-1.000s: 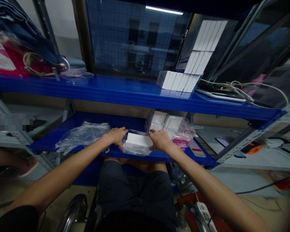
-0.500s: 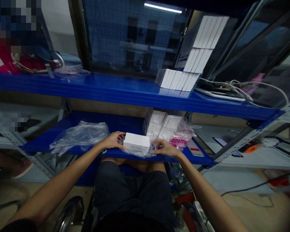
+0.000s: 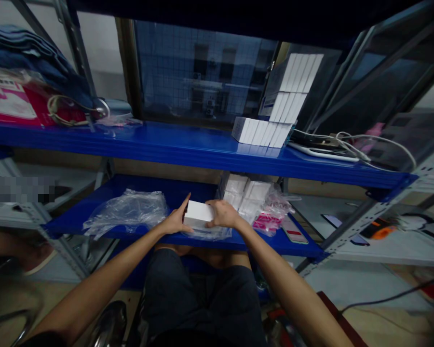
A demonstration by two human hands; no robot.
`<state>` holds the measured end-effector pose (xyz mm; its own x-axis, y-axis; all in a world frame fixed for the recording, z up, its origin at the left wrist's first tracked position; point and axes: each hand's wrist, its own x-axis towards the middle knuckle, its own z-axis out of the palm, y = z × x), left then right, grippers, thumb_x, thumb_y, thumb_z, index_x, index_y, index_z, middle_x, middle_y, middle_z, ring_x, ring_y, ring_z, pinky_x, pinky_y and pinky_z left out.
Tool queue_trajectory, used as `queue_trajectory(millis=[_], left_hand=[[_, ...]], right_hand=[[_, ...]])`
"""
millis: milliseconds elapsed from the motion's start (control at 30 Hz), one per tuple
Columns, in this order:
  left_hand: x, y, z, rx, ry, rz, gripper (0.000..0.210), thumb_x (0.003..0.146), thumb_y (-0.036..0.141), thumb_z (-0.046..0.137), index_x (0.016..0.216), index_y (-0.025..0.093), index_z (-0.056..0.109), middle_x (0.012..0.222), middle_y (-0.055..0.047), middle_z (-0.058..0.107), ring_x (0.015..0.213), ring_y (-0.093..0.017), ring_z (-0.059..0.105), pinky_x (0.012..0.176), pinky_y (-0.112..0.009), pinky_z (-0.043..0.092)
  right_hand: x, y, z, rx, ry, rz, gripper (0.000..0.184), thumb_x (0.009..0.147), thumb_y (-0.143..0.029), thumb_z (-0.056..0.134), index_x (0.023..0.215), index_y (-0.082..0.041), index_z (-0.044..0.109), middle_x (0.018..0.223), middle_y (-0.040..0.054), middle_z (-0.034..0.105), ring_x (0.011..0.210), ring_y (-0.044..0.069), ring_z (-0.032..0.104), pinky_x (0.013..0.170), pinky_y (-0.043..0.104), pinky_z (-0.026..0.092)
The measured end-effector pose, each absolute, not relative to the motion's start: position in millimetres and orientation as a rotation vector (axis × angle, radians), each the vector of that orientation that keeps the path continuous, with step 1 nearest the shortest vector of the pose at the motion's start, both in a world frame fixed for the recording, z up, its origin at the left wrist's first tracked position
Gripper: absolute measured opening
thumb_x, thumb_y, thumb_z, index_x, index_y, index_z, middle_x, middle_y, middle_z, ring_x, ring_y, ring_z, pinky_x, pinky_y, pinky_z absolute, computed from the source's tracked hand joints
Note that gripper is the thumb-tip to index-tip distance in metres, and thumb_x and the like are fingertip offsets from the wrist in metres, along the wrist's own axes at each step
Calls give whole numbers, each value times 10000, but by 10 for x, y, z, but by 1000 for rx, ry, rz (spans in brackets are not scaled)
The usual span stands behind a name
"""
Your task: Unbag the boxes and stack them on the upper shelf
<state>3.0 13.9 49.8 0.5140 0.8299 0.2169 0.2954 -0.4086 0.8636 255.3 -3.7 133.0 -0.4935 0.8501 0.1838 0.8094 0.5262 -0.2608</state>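
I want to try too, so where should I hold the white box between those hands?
Probably hold the white box by its two ends, coming from left and right: it lies lengthwise across, and the left hand and right hand are at those ends.

Left hand (image 3: pixel 177 220) on one end of the white box (image 3: pixel 198 212), right hand (image 3: pixel 223 213) clasping the other! Clear plastic bags (image 3: pixel 130 212) lie left, wrapped boxes (image 3: pixel 253 192) sit behind, and a phone (image 3: pixel 294 228) (red band showing) rests right on the lower blue shelf (image 3: pixel 181 188).
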Motion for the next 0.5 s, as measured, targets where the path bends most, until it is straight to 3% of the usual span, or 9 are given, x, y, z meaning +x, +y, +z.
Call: queue_trajectory(millis=[100,167,233,367,433,500], left_hand=[[32,205,474,1979,988,971,1196,620,302,925,1610,255,255,1379,-132,657,1237,-315,654,1058,-480,511],[85,244,479,2039,1048,1004,968,616,304,928,1472,211,484,1372,-153,662,1259,-340,637,1076,-497,499],[186,212,544,2145,1134,1077,751,669,309,896,1345,189,591,1311,-159,693,1262,-360,632,1104,-531,472],[473,-192,996,2412,1071,1542,380,918,276,653,1288,221,587,1173,-123,723,1142,-296,694,1015,-490,548],[605,-503,1406,2593,657,1861,421,909,173,629,1307,268,529,1128,-80,709,1072,-236,702,945,-411,585],[707,-779,1905,2696,335,2075,557,857,110,650,1349,305,477,1162,-68,663,1079,-226,673,935,-408,584]], right_hand=[[2690,-180,1487,-1122,-2252,193,825,619,-394,926,1353,-170,624,1299,143,702,1173,306,673,1026,409,509],[2755,-340,1686,-934,-2144,123,828,665,-408,908,1395,-185,587,1368,151,660,1250,315,630,1086,444,471],[2788,-545,1953,-758,-2082,22,809,712,-413,884,1425,-213,560,1385,147,647,1270,322,613,1094,470,468],[2778,-960,2580,-568,-1992,-198,836,753,-396,854,1498,-272,494,1430,122,623,1269,332,610,1071,487,497],[2748,-1066,2888,-571,-1924,-246,856,755,-443,852,1512,-286,483,1468,110,598,1290,335,596,1058,479,511],[2706,-1055,3178,-618,-1839,-252,856,759,-512,832,1510,-288,487,1488,101,581,1302,334,586,1042,482,519]])
